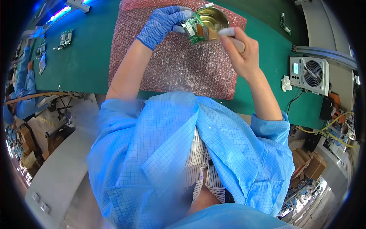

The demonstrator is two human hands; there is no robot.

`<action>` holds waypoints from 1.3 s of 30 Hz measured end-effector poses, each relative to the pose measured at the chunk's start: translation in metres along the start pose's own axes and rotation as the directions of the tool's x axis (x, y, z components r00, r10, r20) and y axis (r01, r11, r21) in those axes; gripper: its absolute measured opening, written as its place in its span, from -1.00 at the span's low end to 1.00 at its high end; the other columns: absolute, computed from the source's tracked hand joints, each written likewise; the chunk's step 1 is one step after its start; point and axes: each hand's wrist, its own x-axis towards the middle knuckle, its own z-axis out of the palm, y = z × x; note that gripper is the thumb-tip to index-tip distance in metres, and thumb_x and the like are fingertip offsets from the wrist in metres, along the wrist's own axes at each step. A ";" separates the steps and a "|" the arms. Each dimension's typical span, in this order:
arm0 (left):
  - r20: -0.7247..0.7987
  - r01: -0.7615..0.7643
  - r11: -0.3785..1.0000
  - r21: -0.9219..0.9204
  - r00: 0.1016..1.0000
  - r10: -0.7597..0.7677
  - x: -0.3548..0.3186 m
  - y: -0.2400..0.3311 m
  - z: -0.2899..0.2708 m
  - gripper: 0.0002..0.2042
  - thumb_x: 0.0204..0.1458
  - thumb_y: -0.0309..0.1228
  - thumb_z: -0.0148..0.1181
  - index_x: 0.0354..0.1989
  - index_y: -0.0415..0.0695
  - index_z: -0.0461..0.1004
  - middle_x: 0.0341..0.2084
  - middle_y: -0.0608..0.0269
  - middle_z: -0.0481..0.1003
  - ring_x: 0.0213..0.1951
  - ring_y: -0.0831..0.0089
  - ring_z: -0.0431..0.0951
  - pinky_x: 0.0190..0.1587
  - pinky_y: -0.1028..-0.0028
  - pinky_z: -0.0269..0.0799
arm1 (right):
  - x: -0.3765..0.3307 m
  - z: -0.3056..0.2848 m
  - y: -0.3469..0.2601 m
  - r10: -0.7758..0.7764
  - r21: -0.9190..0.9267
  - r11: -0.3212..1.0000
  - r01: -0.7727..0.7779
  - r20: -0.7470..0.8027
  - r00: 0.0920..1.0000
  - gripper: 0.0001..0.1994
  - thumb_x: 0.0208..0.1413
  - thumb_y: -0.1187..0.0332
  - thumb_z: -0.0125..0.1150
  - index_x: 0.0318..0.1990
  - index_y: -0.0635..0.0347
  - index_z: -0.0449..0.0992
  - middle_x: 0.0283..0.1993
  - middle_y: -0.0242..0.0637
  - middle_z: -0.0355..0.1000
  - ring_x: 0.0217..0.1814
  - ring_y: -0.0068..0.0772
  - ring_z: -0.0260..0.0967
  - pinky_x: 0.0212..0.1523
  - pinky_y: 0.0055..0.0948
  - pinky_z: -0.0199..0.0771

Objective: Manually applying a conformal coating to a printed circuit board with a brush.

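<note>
My left hand (162,24), in a blue knit glove, grips a small green circuit board (195,30) by its left side, above a sheet of pink bubble wrap (171,66). In my right hand (246,53) is a flat brush (212,34), its bristle end against the board's right part. White covers sit on a fingertip or two of that hand; the rest is bare. Just behind the board stands a round, gold-coloured metal bowl (225,16), partly hidden by the brush and board.
On the green table (91,72), more circuit boards (65,39) lie at the left, and another board (284,23) at the far right. A white fan unit (313,74) stands right, beside a crumpled white tissue (286,83). Another person's blue sleeve (28,82) shows at the left edge.
</note>
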 end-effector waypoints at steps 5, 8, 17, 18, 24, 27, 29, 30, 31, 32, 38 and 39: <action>0.045 -0.024 1.000 -0.001 0.999 0.024 0.000 0.002 0.004 -0.63 -0.04 -0.22 0.23 -0.10 -0.16 0.48 -0.24 0.24 0.52 -0.25 0.48 0.55 -0.32 0.57 0.54 | 0.016 0.010 0.006 -0.006 0.034 0.999 0.010 -0.113 0.994 -0.84 0.09 0.35 0.10 -0.25 0.25 0.46 -0.54 -0.39 0.39 -0.51 -0.66 0.31 -0.50 -0.62 0.29; 0.055 -0.026 1.000 0.003 0.998 0.025 0.001 -0.003 -0.002 -0.63 -0.04 -0.22 0.23 -0.09 -0.16 0.48 -0.23 0.24 0.52 -0.24 0.48 0.54 -0.30 0.56 0.53 | 0.010 0.003 0.008 0.020 -0.008 1.000 -0.019 0.061 0.998 -0.83 0.10 0.34 0.09 -0.25 0.25 0.46 -0.54 -0.40 0.39 -0.52 -0.66 0.30 -0.50 -0.60 0.30; 0.103 -0.020 0.999 0.043 0.995 0.015 -0.001 -0.006 -0.006 -0.63 -0.04 -0.25 0.24 -0.08 -0.16 0.47 -0.22 0.26 0.51 -0.23 0.49 0.54 -0.29 0.56 0.53 | 0.003 -0.017 0.022 0.197 0.352 0.920 -0.171 -0.038 0.980 -0.81 0.11 0.33 0.10 -0.23 0.28 0.46 -0.51 -0.45 0.38 -0.47 -0.68 0.30 -0.42 -0.64 0.30; 0.135 -0.021 0.997 0.077 0.991 0.011 0.000 -0.005 -0.006 -0.64 -0.04 -0.26 0.24 -0.08 -0.16 0.47 -0.22 0.26 0.51 -0.23 0.49 0.54 -0.28 0.56 0.53 | 0.005 -0.015 0.026 0.198 0.352 0.920 -0.172 -0.040 0.979 -0.81 0.11 0.33 0.10 -0.23 0.28 0.46 -0.51 -0.45 0.38 -0.47 -0.68 0.30 -0.42 -0.64 0.30; 0.105 -0.040 0.992 -0.116 0.993 0.052 0.003 -0.015 -0.015 -0.64 -0.04 -0.28 0.24 -0.07 -0.16 0.46 -0.21 0.26 0.51 -0.22 0.48 0.53 -0.27 0.55 0.54 | -0.013 -0.003 0.033 0.287 0.360 0.886 -0.291 0.066 0.956 -0.80 0.11 0.32 0.10 -0.23 0.28 0.45 -0.47 -0.43 0.39 -0.43 -0.69 0.32 -0.39 -0.66 0.30; -0.001 -0.026 0.994 -0.108 1.000 0.027 0.002 -0.018 -0.013 -0.65 -0.04 -0.31 0.23 -0.07 -0.16 0.45 -0.22 0.25 0.51 -0.21 0.46 0.53 -0.27 0.53 0.55 | -0.019 -0.001 0.033 0.291 0.351 0.896 -0.274 0.002 0.957 -0.81 0.11 0.34 0.11 -0.23 0.29 0.45 -0.47 -0.41 0.41 -0.44 -0.68 0.34 -0.42 -0.66 0.32; 0.001 -0.033 0.982 -0.185 0.999 0.034 0.000 -0.013 -0.011 -0.66 -0.03 -0.33 0.23 -0.07 -0.16 0.45 -0.22 0.24 0.50 -0.21 0.44 0.53 -0.26 0.51 0.56 | -0.018 0.004 0.031 0.284 0.387 0.893 -0.231 -0.084 0.955 -0.81 0.10 0.35 0.12 -0.23 0.30 0.44 -0.47 -0.41 0.42 -0.45 -0.68 0.34 -0.43 -0.66 0.33; 0.002 -0.038 0.965 -0.261 0.999 0.040 0.000 -0.011 -0.009 -0.67 -0.03 -0.36 0.23 -0.07 -0.16 0.45 -0.23 0.23 0.50 -0.21 0.43 0.53 -0.26 0.49 0.57 | -0.015 0.010 0.027 0.279 0.403 0.894 -0.197 -0.157 0.947 -0.82 0.10 0.36 0.12 -0.24 0.30 0.44 -0.47 -0.41 0.42 -0.46 -0.68 0.35 -0.43 -0.66 0.34; 0.006 -0.040 0.964 -0.262 0.999 0.043 0.001 -0.011 -0.008 -0.67 -0.03 -0.36 0.23 -0.07 -0.16 0.45 -0.23 0.23 0.50 -0.21 0.43 0.53 -0.26 0.49 0.57 | -0.013 0.014 0.025 0.274 0.416 0.895 -0.160 -0.230 0.934 -0.84 0.10 0.38 0.12 -0.25 0.30 0.44 -0.48 -0.41 0.42 -0.46 -0.68 0.36 -0.43 -0.66 0.35; -0.025 -0.048 0.955 -0.292 0.999 0.043 0.002 -0.012 -0.009 -0.68 -0.03 -0.37 0.22 -0.08 -0.16 0.44 -0.24 0.21 0.50 -0.22 0.42 0.54 -0.26 0.47 0.58 | -0.014 0.015 0.025 0.271 0.414 0.897 -0.157 -0.233 0.934 -0.84 0.10 0.38 0.12 -0.25 0.30 0.44 -0.48 -0.41 0.42 -0.46 -0.68 0.36 -0.43 -0.66 0.35; -0.131 -0.105 0.929 -0.355 0.989 0.062 0.001 -0.016 -0.008 -0.70 -0.01 -0.40 0.20 -0.08 -0.18 0.41 -0.27 0.17 0.50 -0.25 0.39 0.55 -0.25 0.43 0.59 | -0.014 0.016 0.022 0.266 0.297 0.935 -0.196 -0.219 0.939 -0.88 0.12 0.40 0.09 -0.28 0.26 0.43 -0.52 -0.41 0.42 -0.48 -0.69 0.36 -0.45 -0.67 0.35; -0.148 -0.116 0.927 -0.356 0.987 0.067 0.001 -0.014 -0.006 -0.70 0.00 -0.40 0.19 -0.09 -0.19 0.41 -0.28 0.16 0.50 -0.25 0.38 0.55 -0.25 0.44 0.59 | -0.010 0.016 0.023 0.267 0.296 0.935 -0.197 -0.219 0.939 -0.88 0.12 0.40 0.09 -0.28 0.26 0.43 -0.52 -0.41 0.42 -0.48 -0.69 0.36 -0.45 -0.67 0.35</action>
